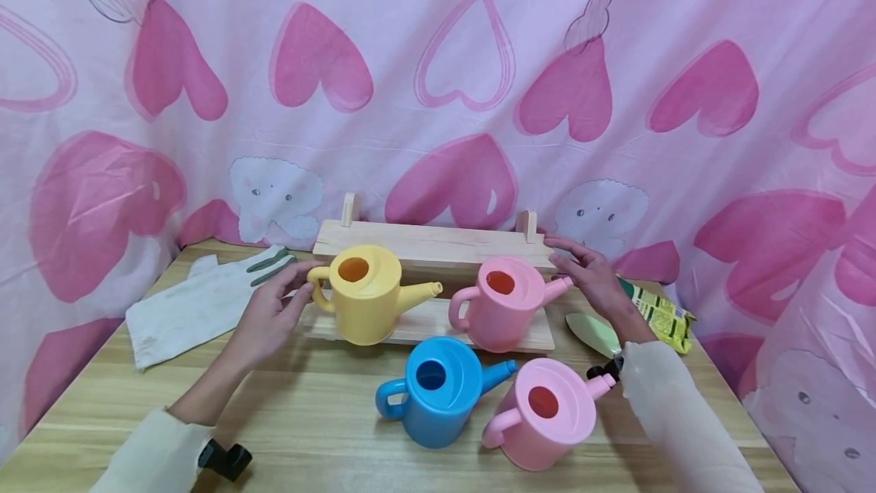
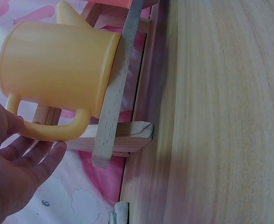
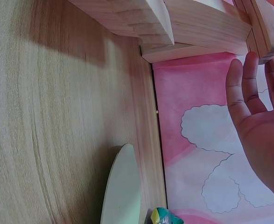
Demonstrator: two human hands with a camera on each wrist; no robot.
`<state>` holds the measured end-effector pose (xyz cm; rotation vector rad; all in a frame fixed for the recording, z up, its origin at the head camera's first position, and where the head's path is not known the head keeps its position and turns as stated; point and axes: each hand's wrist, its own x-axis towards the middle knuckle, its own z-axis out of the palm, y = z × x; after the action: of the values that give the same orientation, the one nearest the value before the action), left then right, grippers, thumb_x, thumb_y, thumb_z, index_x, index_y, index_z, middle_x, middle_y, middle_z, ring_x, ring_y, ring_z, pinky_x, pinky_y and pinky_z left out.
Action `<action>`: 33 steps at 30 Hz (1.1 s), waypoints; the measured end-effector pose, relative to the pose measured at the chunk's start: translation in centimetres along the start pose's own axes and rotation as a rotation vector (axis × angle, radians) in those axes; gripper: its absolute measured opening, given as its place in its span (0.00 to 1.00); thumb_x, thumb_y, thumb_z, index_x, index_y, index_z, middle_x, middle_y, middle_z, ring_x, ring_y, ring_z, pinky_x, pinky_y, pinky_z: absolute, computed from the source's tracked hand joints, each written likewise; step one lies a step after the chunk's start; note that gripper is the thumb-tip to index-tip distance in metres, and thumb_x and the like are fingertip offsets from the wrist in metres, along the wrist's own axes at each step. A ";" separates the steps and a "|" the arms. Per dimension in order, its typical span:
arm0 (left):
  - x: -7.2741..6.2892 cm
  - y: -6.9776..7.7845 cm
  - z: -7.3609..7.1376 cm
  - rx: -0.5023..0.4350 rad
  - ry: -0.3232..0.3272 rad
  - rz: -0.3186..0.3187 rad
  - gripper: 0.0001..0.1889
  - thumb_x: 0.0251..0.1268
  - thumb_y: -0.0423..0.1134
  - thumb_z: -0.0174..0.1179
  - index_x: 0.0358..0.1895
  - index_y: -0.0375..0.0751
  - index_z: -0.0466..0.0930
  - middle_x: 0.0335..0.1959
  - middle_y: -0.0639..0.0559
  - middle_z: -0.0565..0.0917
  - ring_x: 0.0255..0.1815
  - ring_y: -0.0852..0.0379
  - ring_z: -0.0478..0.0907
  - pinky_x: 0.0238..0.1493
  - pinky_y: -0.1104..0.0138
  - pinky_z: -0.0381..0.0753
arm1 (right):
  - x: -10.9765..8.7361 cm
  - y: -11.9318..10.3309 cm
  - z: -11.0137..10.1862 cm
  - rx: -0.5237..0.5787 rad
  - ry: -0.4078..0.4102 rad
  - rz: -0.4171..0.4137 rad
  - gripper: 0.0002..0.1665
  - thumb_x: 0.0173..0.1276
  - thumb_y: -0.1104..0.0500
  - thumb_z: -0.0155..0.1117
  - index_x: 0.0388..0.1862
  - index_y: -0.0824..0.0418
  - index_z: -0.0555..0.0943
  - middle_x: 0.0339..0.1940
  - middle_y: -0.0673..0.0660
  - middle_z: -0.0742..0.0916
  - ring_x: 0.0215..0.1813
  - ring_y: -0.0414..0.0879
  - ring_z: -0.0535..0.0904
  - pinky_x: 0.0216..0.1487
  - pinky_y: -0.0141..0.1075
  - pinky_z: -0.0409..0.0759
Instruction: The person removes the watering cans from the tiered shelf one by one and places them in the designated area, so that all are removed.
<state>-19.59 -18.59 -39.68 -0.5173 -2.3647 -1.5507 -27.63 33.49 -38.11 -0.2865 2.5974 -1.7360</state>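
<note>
A yellow watering can stands on the lower board of a small two-step wooden shelf. My left hand holds its handle, with thumb and fingertips on either side of the loop in the left wrist view. To its right on the same board is a pink watering can, spout pointing right. My right hand reaches to the right end of the upper board. In the right wrist view its fairly straight fingers lie at that board's end.
In front of the shelf, a blue watering can and a second pink watering can stand on the wooden table. White gloves lie at left. A pale green flat piece and a yellow-green packet are at right, before a heart-patterned curtain.
</note>
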 end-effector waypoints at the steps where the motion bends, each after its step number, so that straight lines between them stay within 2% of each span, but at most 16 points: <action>1: 0.0 0.0 0.0 -0.002 0.001 0.001 0.17 0.80 0.27 0.51 0.67 0.31 0.73 0.58 0.37 0.81 0.58 0.43 0.79 0.53 0.75 0.80 | 0.0 0.0 0.0 0.000 0.000 0.002 0.33 0.77 0.42 0.62 0.76 0.53 0.74 0.80 0.51 0.68 0.63 0.45 0.77 0.52 0.33 0.84; 5: 0.0 0.0 0.0 0.004 0.005 0.005 0.16 0.80 0.27 0.51 0.65 0.30 0.74 0.57 0.37 0.81 0.58 0.43 0.79 0.53 0.73 0.81 | 0.0 0.0 -0.1 0.005 -0.005 0.005 0.33 0.78 0.43 0.62 0.76 0.54 0.73 0.81 0.52 0.67 0.63 0.44 0.77 0.51 0.33 0.84; 11: 0.1 0.0 0.0 0.024 0.008 0.000 0.16 0.80 0.27 0.52 0.65 0.30 0.74 0.56 0.37 0.82 0.57 0.43 0.80 0.53 0.64 0.83 | -0.1 0.0 -0.1 0.008 0.000 0.008 0.33 0.77 0.42 0.62 0.76 0.53 0.73 0.80 0.51 0.68 0.63 0.45 0.77 0.51 0.33 0.84; 17: 0.1 0.3 -0.1 0.058 0.011 -0.012 0.15 0.79 0.27 0.53 0.64 0.29 0.75 0.54 0.37 0.83 0.55 0.42 0.81 0.52 0.60 0.84 | 0.0 0.1 0.0 0.019 -0.006 -0.005 0.33 0.78 0.43 0.62 0.76 0.54 0.73 0.81 0.51 0.66 0.63 0.44 0.77 0.52 0.34 0.84; 26: 0.0 0.9 -0.7 0.090 0.002 -0.007 0.14 0.77 0.27 0.56 0.61 0.30 0.77 0.52 0.38 0.84 0.52 0.43 0.82 0.50 0.63 0.85 | 0.1 0.1 -0.1 0.026 -0.001 0.003 0.32 0.78 0.43 0.62 0.75 0.53 0.74 0.81 0.52 0.67 0.64 0.45 0.76 0.51 0.34 0.84; 33: -0.9 1.9 -1.6 0.097 0.001 -0.016 0.14 0.76 0.28 0.58 0.61 0.32 0.77 0.49 0.40 0.85 0.52 0.44 0.82 0.49 0.68 0.85 | 0.2 0.3 0.0 0.040 0.000 -0.004 0.33 0.78 0.44 0.62 0.76 0.55 0.73 0.81 0.53 0.66 0.63 0.44 0.77 0.52 0.34 0.85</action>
<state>-17.92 -19.51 -37.82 -0.4775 -2.4349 -1.4340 -27.85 33.61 -38.33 -0.2914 2.5601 -1.7864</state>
